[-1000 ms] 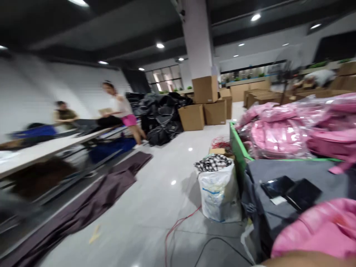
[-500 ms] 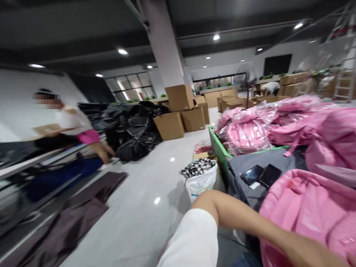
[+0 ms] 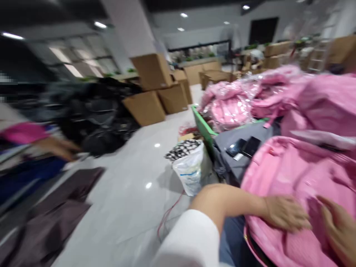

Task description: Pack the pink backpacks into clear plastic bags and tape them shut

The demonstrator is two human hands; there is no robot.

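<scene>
A large pink backpack (image 3: 274, 167) lies in front of me at the lower right. My left hand (image 3: 287, 214) rests on its pink fabric, palm down, with the fingers stretched out to the right and slightly blurred. Close beside it, at the right edge, my right hand (image 3: 338, 226) is open over the same backpack, thumb and fingers apart. Whether its fingertips touch the fabric, I cannot tell. Dark grey cloth (image 3: 222, 139) lies behind the backpack, bearing a black phone (image 3: 251, 147) and another dark flat device (image 3: 236, 147).
Plastic-wrapped pink backpacks (image 3: 230, 107) are heaped behind a green-edged bin wall (image 3: 202, 120). A white sack (image 3: 190, 172) with checked cloth stands on the floor. Cardboard boxes (image 3: 146, 107), a pile of black bags (image 3: 97, 122) and dark cloth (image 3: 61, 211) lie leftward. A co-worker (image 3: 25, 133) is at the left edge.
My view has swung right and down. My left hand, mostly out of view before, now shows on the pink backpack, and my right hand has come into view beside it.
</scene>
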